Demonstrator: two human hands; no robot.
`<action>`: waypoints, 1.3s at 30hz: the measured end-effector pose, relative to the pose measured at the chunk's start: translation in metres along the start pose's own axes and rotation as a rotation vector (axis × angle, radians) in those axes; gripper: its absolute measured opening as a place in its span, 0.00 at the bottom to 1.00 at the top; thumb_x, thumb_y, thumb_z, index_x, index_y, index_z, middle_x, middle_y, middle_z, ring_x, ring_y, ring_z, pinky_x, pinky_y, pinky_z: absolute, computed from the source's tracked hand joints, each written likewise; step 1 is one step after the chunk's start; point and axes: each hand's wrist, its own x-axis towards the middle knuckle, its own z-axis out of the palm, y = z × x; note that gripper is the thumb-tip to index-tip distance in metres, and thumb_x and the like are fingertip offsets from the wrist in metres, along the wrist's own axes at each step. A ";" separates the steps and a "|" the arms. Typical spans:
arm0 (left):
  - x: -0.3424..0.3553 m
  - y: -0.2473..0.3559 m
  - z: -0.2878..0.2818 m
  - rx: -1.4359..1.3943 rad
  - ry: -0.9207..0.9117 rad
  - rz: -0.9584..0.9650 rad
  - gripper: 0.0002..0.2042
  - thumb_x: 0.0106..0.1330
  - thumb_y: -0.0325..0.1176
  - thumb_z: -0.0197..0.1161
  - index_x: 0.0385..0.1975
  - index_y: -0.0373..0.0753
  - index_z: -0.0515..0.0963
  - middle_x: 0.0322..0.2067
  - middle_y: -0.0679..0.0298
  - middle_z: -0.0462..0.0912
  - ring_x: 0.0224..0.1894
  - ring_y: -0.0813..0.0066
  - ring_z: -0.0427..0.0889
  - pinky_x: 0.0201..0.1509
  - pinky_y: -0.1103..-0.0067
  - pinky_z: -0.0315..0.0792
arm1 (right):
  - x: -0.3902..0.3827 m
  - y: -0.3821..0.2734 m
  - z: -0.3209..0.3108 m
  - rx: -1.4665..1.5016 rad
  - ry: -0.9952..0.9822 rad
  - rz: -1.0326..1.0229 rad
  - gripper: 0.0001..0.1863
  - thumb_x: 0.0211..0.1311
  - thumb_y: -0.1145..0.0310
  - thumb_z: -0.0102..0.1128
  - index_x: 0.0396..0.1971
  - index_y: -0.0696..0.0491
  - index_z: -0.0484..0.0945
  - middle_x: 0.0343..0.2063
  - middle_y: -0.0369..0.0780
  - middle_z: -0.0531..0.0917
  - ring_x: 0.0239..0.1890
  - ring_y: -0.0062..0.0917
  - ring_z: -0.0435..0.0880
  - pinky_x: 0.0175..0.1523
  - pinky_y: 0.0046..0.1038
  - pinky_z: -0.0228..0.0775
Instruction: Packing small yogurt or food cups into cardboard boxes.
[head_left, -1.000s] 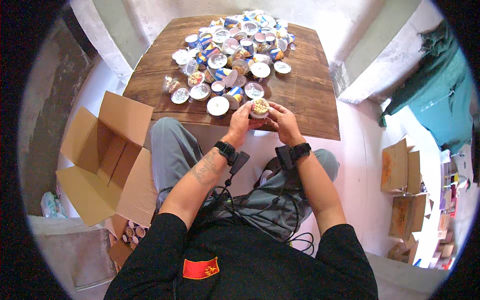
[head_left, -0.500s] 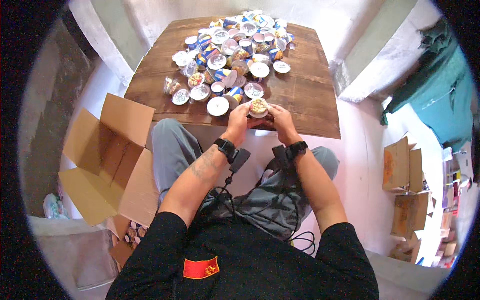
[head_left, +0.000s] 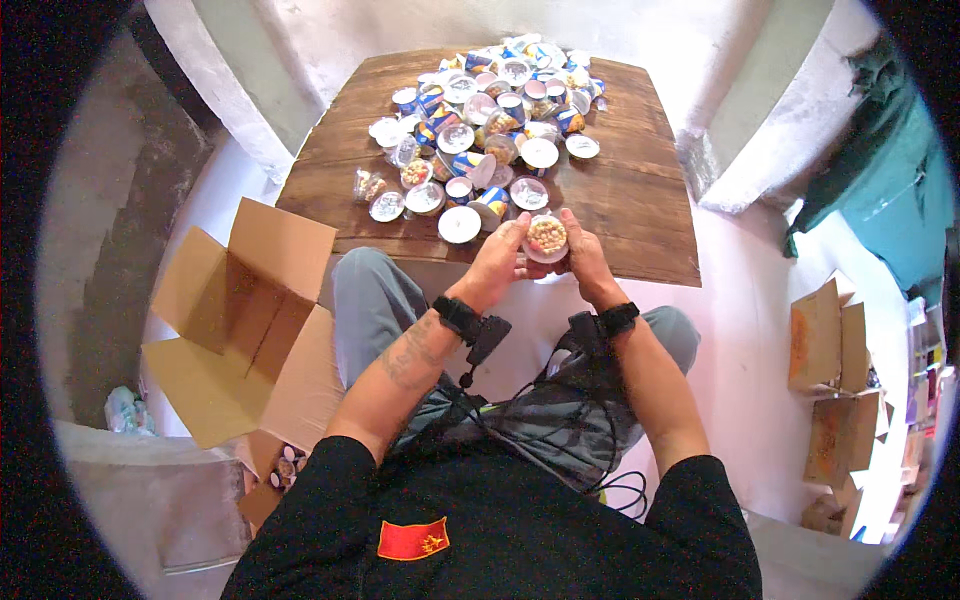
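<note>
Between my two hands is a clear round plastic cup [head_left: 546, 236] of pale, beige pieces, held just over the table's near edge. My left hand [head_left: 499, 262] closes on its left side with the thumb on top, and my right hand [head_left: 588, 262] grips the right side. Beyond them a large heap of cups and bowls [head_left: 500, 125] lies on the brown wooden table [head_left: 640, 200]. Many have silvery or white lids, and some have blue and yellow sides. Closest to my left hand is a white-lidded cup [head_left: 460, 225].
An open cardboard box [head_left: 240, 310] stands by my left leg, and a smaller box with several round cups [head_left: 288, 468] sits below it. More cartons [head_left: 835, 345] are on the floor at the right, near a green cloth [head_left: 890, 200]. Dark cables [head_left: 530, 420] cross my lap.
The cup has tilted so its round face shows more fully toward me. My hands have shifted slightly right and nearer; the whole view has also moved a little.
</note>
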 end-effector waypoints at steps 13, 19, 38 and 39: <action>-0.016 0.020 -0.002 -0.041 0.080 0.017 0.24 0.70 0.55 0.53 0.52 0.39 0.73 0.44 0.63 0.82 0.48 0.75 0.80 0.45 0.77 0.78 | 0.003 -0.009 0.013 0.111 -0.065 0.053 0.38 0.68 0.34 0.36 0.51 0.55 0.77 0.43 0.41 0.84 0.43 0.26 0.84 0.51 0.29 0.76; -0.007 0.004 0.005 -0.308 0.095 0.128 0.25 0.70 0.51 0.55 0.52 0.33 0.72 0.45 0.59 0.81 0.45 0.72 0.82 0.48 0.76 0.79 | -0.002 -0.015 0.032 0.443 -0.169 0.002 0.37 0.69 0.36 0.36 0.52 0.57 0.75 0.41 0.43 0.84 0.38 0.28 0.86 0.43 0.29 0.80; -0.017 0.027 0.001 0.995 0.351 0.432 0.28 0.67 0.54 0.58 0.52 0.33 0.70 0.43 0.59 0.80 0.40 0.62 0.82 0.47 0.71 0.75 | -0.005 -0.041 0.033 0.590 -0.084 -0.007 0.32 0.68 0.37 0.39 0.53 0.51 0.73 0.46 0.38 0.82 0.46 0.26 0.82 0.48 0.33 0.77; -0.014 0.030 0.002 1.056 0.358 0.723 0.28 0.66 0.51 0.61 0.54 0.32 0.69 0.45 0.58 0.79 0.42 0.63 0.81 0.49 0.72 0.74 | -0.005 -0.041 0.033 0.595 -0.127 0.006 0.32 0.68 0.37 0.40 0.54 0.50 0.73 0.47 0.38 0.81 0.46 0.26 0.82 0.49 0.33 0.76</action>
